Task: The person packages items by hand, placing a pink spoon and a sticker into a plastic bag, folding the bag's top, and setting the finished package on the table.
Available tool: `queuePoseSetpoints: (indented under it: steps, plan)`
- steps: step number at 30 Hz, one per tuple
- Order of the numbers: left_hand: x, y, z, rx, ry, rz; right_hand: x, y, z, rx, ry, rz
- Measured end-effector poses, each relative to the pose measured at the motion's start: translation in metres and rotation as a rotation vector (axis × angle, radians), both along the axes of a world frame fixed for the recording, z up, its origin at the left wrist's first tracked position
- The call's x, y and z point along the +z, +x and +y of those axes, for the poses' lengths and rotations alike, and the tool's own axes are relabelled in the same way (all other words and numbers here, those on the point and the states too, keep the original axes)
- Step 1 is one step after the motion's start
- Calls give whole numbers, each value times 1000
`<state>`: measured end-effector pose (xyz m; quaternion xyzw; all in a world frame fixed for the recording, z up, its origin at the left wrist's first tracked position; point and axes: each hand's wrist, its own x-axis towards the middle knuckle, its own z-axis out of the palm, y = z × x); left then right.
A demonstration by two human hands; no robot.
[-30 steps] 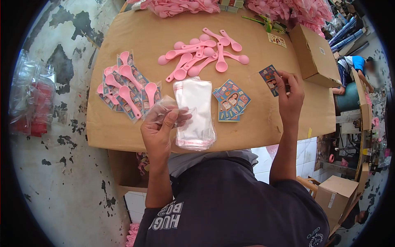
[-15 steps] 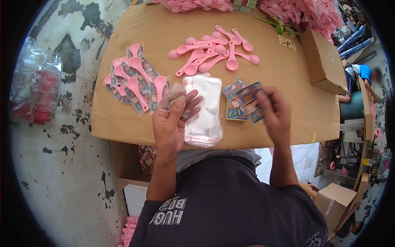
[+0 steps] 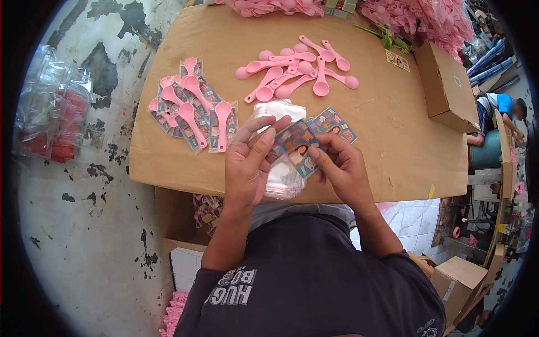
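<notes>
My left hand (image 3: pixel 246 168) pinches a thin clear plastic bag, hard to make out against the fingers. From the right, my right hand (image 3: pixel 343 167) grips a blue printed card (image 3: pixel 300 153) between thumb and fingers. The card's left edge is right at the left fingertips and overlaps the bag in this view. Below both hands lies a stack of clear plastic bags (image 3: pixel 283 182), partly covered by them. Behind the right hand, more printed cards (image 3: pixel 341 124) lie on the table.
Loose pink spoons (image 3: pixel 292 70) lie in a heap mid-table. To the left are several bagged spoons with cards (image 3: pixel 191 121). A cardboard box (image 3: pixel 446 87) stands at the right edge, with bulk pink spoons in plastic (image 3: pixel 418 22) behind it. Another person (image 3: pixel 497 109) sits beyond at right.
My right hand has brought the card leftward, up to my left hand and the bag. The view has shifted slightly.
</notes>
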<state>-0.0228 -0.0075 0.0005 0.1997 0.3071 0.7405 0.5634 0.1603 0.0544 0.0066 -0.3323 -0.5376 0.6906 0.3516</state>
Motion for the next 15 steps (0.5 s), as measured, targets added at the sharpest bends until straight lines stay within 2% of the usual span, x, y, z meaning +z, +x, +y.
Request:
queuePoseSetpoints:
  steps: [2, 4, 7, 9, 13, 15]
  plan:
    - [-2, 2, 1, -19, -3, 78, 8, 6, 2, 149, 31, -193]
    - [-3, 4, 2, -41, -2, 157, 7, 8, 4, 155, 22, -176]
    - [-4, 6, 3, -74, -20, 167, 8, 6, 6, 134, -7, -59]
    - [-4, 9, 4, 1, -14, 171, 3, -1, 5, -41, -81, 73]
    - [-5, 12, 4, -26, -22, 166, -5, 4, 7, 4, -156, 98]
    - [-5, 16, 5, -130, 19, 104, -3, -4, 3, -7, -99, 145]
